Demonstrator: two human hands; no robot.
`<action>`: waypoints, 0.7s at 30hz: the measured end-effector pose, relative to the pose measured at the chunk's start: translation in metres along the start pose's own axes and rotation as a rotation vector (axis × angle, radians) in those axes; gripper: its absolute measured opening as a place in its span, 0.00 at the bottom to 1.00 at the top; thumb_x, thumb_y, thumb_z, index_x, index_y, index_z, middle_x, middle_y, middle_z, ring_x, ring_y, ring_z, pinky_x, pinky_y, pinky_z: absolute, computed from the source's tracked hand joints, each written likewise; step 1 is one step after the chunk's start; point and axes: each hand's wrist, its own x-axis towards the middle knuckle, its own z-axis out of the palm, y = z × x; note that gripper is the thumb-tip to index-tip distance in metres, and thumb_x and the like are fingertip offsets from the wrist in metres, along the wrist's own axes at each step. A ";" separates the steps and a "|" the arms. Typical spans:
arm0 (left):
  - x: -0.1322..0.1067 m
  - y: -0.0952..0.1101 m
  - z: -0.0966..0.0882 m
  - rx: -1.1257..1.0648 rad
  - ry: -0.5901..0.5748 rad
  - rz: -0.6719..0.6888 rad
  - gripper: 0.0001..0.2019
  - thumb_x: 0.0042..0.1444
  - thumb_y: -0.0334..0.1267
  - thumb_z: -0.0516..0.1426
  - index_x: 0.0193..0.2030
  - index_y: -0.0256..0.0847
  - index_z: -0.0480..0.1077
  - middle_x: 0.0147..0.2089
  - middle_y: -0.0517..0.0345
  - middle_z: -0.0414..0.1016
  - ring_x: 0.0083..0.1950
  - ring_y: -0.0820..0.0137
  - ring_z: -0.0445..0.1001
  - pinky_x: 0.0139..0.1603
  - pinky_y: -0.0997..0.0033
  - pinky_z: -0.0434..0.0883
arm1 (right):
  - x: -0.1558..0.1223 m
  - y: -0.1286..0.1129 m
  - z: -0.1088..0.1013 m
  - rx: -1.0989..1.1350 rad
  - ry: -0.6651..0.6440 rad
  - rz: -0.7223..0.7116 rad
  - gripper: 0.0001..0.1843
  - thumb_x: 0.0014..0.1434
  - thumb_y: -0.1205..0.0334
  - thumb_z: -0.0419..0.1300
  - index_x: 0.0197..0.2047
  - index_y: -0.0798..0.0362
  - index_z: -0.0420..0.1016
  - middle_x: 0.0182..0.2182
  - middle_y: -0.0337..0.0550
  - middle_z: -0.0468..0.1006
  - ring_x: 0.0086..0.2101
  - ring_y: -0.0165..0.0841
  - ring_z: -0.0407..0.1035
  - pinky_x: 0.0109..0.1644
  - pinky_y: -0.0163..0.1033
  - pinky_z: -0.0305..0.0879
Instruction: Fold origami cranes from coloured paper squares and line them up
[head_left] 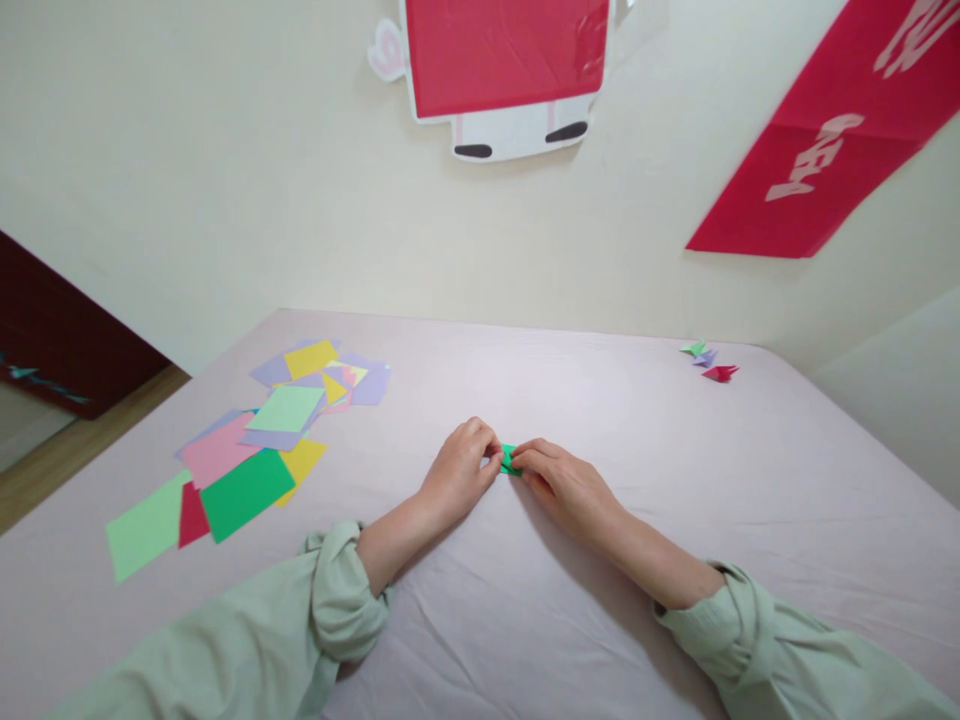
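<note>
A small folded piece of green paper (508,461) lies at the middle of the cloth-covered surface, between my two hands. My left hand (466,465) has its thumb and fingers pinched at the paper's left edge. From the right, my right hand (566,482) presses its closed fingers onto the other side of the paper. Much of the paper is hidden under the fingertips, so its exact folded shape cannot be made out.
Loose coloured paper sheets (247,495) lie overlapping on the left. Several small folded paper figures (721,374), in red, purple and green, sit at the far right. A pale wall (225,200) with red decorations (510,60) rises behind the cloth-covered surface (465,380).
</note>
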 end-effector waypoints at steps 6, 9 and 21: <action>0.005 0.001 0.000 0.055 -0.008 -0.010 0.04 0.56 0.29 0.54 0.31 0.40 0.65 0.35 0.58 0.66 0.39 0.68 0.66 0.40 0.69 0.65 | 0.002 0.002 -0.002 -0.002 0.015 0.000 0.15 0.59 0.76 0.51 0.44 0.50 0.71 0.40 0.43 0.76 0.40 0.32 0.72 0.44 0.36 0.67; 0.006 0.004 -0.002 0.088 -0.029 -0.011 0.04 0.57 0.30 0.54 0.32 0.40 0.65 0.36 0.57 0.66 0.39 0.68 0.66 0.40 0.69 0.65 | 0.000 -0.001 -0.004 -0.045 -0.005 -0.005 0.14 0.59 0.75 0.51 0.44 0.50 0.70 0.40 0.43 0.77 0.41 0.33 0.72 0.43 0.37 0.68; 0.008 0.007 -0.004 0.238 -0.095 -0.028 0.02 0.58 0.31 0.53 0.35 0.40 0.65 0.39 0.56 0.67 0.39 0.67 0.67 0.40 0.67 0.66 | -0.003 -0.006 -0.003 -0.236 0.003 -0.128 0.14 0.62 0.73 0.52 0.48 0.52 0.72 0.45 0.47 0.79 0.43 0.37 0.72 0.47 0.42 0.71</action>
